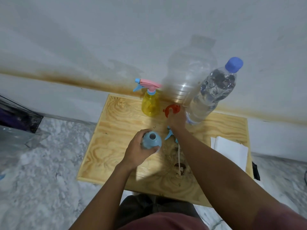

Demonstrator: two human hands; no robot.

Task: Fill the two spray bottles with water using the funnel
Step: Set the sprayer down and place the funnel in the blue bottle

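Funnel [172, 110] sits between yellow sprayer [150, 103] and water bottle [211, 95].

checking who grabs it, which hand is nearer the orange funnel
Right. The right hand touches the orange funnel at its near edge; the left hand grips the blue bottle, nearer the person.

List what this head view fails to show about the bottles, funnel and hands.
- Orange funnel: near part hidden by the right hand; grip unclear.
- Blue bottle: body hidden by the left hand; fill level unknown.
- Empty clear bottle: motion-blurred.
- Detached sprayer: partly under the right forearm.
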